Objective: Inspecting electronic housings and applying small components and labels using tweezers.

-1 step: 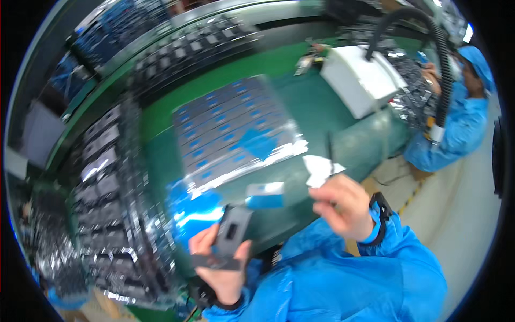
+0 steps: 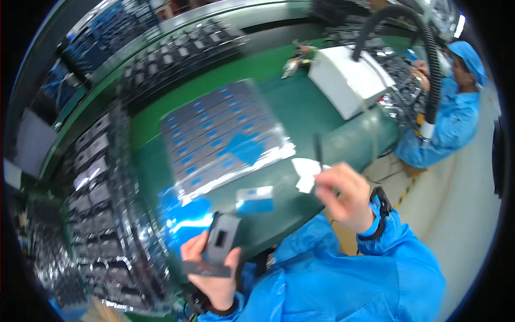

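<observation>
My left hand (image 2: 214, 284) holds a grey rectangular housing (image 2: 223, 236) with a dark slot, thumb on one side and fingers on the other. A flat dark strip (image 2: 206, 269) with a small hole lies across the same palm. My right hand (image 2: 346, 196) is closed at the fingertips, above the bench's near edge. Just beyond those fingers a thin dark stick (image 2: 318, 150) stands out over a white cloth or paper (image 2: 304, 170). Blur hides whether the fingers grip the stick. Between the hands lies a small clear and blue film piece (image 2: 255, 199).
A sheet of grey parts with blue tabs (image 2: 214, 129) lies on the green bench (image 2: 147, 161). Blue film (image 2: 185, 214) is near my left hand. Trays of dark parts (image 2: 96, 198) line the left. A white box (image 2: 348, 80) with a black hose (image 2: 429, 64) stands right, near a co-worker (image 2: 450, 118).
The whole view has shifted slightly, so the bench appears further left. My right hand has moved a little right and away from me against the bench. The left hand keeps its hold.
</observation>
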